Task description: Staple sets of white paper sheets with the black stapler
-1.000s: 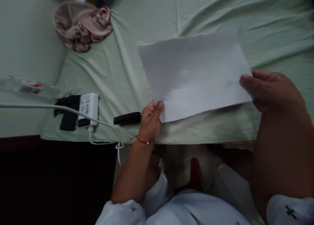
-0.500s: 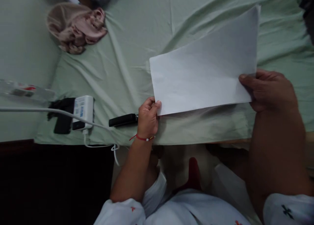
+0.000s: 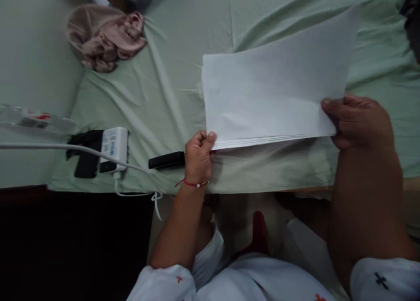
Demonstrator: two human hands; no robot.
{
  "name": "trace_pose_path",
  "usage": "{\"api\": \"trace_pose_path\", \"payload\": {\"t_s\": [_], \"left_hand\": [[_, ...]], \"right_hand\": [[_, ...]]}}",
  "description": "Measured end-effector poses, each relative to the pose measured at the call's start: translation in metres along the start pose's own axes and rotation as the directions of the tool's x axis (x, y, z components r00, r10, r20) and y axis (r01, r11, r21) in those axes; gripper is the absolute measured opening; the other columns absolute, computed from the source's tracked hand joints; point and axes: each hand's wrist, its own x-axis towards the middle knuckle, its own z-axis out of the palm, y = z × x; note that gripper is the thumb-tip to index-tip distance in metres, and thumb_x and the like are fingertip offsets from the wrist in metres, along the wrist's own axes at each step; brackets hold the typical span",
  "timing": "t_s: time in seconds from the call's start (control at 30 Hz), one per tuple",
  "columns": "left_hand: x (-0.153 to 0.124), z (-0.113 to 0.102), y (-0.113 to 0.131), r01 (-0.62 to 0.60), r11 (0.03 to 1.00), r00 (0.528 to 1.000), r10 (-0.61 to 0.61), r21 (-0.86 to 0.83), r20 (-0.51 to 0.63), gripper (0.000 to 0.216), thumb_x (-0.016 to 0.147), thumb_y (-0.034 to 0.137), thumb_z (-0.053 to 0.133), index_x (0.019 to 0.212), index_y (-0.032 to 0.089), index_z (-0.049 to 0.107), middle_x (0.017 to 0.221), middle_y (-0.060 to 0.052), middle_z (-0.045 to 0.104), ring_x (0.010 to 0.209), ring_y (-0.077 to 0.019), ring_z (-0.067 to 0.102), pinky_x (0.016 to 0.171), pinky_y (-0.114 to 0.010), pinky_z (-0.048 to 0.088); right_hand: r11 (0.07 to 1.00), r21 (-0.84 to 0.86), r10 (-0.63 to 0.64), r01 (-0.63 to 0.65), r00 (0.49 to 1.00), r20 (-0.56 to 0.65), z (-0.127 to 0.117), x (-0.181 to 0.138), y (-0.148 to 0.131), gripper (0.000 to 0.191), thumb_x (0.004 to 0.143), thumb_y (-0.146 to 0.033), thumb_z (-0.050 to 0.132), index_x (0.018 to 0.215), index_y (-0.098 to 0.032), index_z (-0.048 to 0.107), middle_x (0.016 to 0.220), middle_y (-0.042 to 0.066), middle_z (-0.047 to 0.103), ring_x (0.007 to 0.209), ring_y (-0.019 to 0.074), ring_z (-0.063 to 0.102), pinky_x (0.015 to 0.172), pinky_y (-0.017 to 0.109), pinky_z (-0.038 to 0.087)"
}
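Observation:
Several white sheets of paper [image 3: 269, 91] are held in a stack over the green cloth, their near edges slightly fanned. My left hand [image 3: 198, 156], with a red string bracelet at the wrist, pinches the near left corner, thumb on top. At the near right corner my right hand [image 3: 362, 119] grips the sheets, its thumb on top and its other fingers underneath. The far right corner of the paper is raised and blurred. Just left of my left hand lies a long black object [image 3: 166, 160], its right end hidden by that hand.
Green cloth [image 3: 173, 117] with folds covers the surface. A crumpled pink cloth [image 3: 108, 36] lies at the far left. Nearer are a white adapter-like box [image 3: 114, 148] with a cable [image 3: 75, 148], a dark flat object [image 3: 87, 165] and a clear plastic bottle [image 3: 36, 119].
The paper's left end has shifted up and away from me, and the near edges of several sheets now show separately. Both hands keep their grip in nearly the same places.

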Motion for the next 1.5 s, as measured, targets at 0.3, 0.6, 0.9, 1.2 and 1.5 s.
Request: {"api": "trace_pose_path", "payload": {"t_s": [0.3, 0.6, 0.9, 1.2, 1.5], "left_hand": [[-0.005, 0.005, 0.007, 0.017, 1.000, 1.000, -0.017, 0.006, 0.021, 0.051, 0.073, 0.047, 0.101, 0.069, 0.020, 0.058, 0.057, 0.008, 0.052, 0.046, -0.0048, 0.048, 0.037, -0.016, 0.031], [-0.004, 0.007, 0.005, -0.019, 1.000, 0.996, 0.021, 0.025, -0.084, 0.056, 0.070, 0.051, 0.102, 0.062, 0.019, 0.056, 0.056, 0.009, 0.049, 0.046, -0.0032, 0.039, 0.035, -0.014, 0.031], [0.002, 0.002, -0.001, -0.030, 0.995, 0.999, 0.029, -0.094, -0.017, 0.055, 0.086, 0.069, 0.085, 0.069, 0.022, 0.063, 0.058, 0.003, 0.058, 0.050, -0.0103, 0.055, 0.041, -0.022, 0.040], [0.010, 0.001, 0.003, -0.005, 0.996, 0.992, 0.015, -0.085, 0.122, 0.044, 0.074, 0.058, 0.097, 0.089, 0.022, 0.076, 0.087, -0.003, 0.081, 0.099, -0.0240, 0.080, 0.089, -0.036, 0.066], [0.011, -0.005, 0.014, -0.451, 0.884, 0.893, 0.444, 0.124, 0.080, 0.048, 0.077, 0.066, 0.094, 0.094, 0.023, 0.080, 0.099, -0.004, 0.081, 0.117, -0.0250, 0.074, 0.110, -0.037, 0.058]], "right_hand": [[0.999, -0.029, -0.020, 0.020, 1.000, -0.015, 0.004, -0.001, -0.002, 0.021, 0.075, -0.012, 0.086, 0.064, -0.021, 0.071, 0.061, -0.002, 0.056, 0.049, 0.0080, 0.040, 0.043, 0.023, 0.033], [0.999, -0.020, -0.028, 0.028, 1.000, 0.013, 0.002, -0.004, -0.003, 0.022, 0.069, -0.019, 0.093, 0.065, -0.021, 0.071, 0.061, -0.002, 0.057, 0.051, 0.0087, 0.041, 0.044, 0.023, 0.034], [0.998, 0.044, -0.047, 0.049, 0.999, -0.027, -0.001, -0.001, -0.001, 0.021, 0.059, -0.016, 0.094, 0.062, -0.021, 0.073, 0.063, -0.001, 0.064, 0.054, 0.0101, 0.050, 0.044, 0.023, 0.039], [0.975, 0.093, -0.210, 0.203, 0.975, 0.072, -0.009, -0.002, 0.009, 0.022, 0.058, -0.022, 0.095, 0.076, -0.025, 0.082, 0.078, -0.002, 0.077, 0.064, 0.0142, 0.064, 0.072, 0.036, 0.062], [0.895, 0.184, -0.440, 0.406, 0.868, 0.231, -0.019, -0.006, 0.009, 0.036, 0.058, -0.029, 0.101, 0.090, -0.026, 0.086, 0.105, 0.003, 0.083, 0.108, 0.0263, 0.077, 0.107, 0.052, 0.058]]}}
